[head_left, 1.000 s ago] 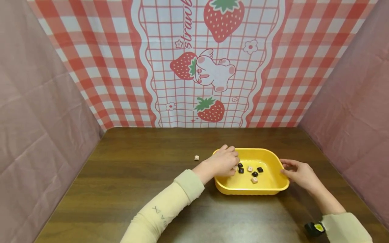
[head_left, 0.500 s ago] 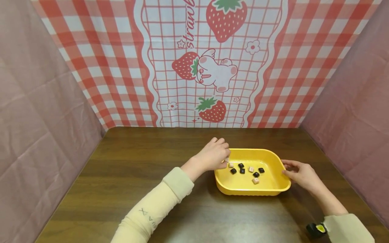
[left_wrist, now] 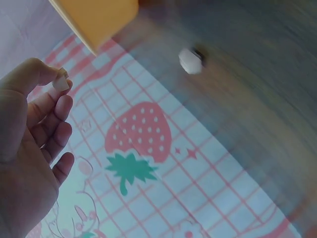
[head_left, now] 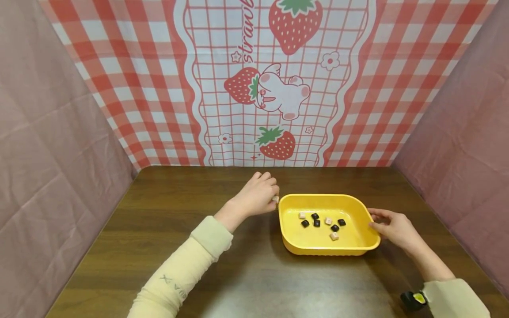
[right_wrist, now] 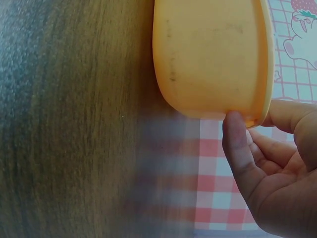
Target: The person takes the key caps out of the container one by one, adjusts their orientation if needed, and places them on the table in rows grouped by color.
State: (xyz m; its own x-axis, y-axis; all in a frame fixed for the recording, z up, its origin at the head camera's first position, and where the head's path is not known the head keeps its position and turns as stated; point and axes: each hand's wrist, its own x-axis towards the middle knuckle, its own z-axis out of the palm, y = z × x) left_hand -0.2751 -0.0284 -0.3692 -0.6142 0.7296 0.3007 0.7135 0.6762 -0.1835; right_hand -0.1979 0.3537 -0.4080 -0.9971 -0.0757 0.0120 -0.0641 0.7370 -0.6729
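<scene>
Between thumb and forefinger, my left hand [head_left: 256, 194] pinches a cream keycap [left_wrist: 61, 81], just off the left end of the yellow tray [head_left: 330, 251]. A second pale keycap [left_wrist: 190, 60] lies on the table in the left wrist view; in the head view that hand hides it. My right hand [head_left: 397, 227] holds the tray's right end, its thumb and fingers at the rim in the right wrist view. Inside the tray are 3 cream keycaps [head_left: 334, 236] and several black keycaps [head_left: 335, 228], spread over its floor.
The brown wooden table [head_left: 159, 247] reaches back to a strawberry-print cloth [head_left: 278, 88]. Pinkish cloth walls [head_left: 59, 154] stand to the left and right.
My left hand has come out of the tray and moved left over its end, with a cream keycap pinched in it. The right hand stays at the tray's right end.
</scene>
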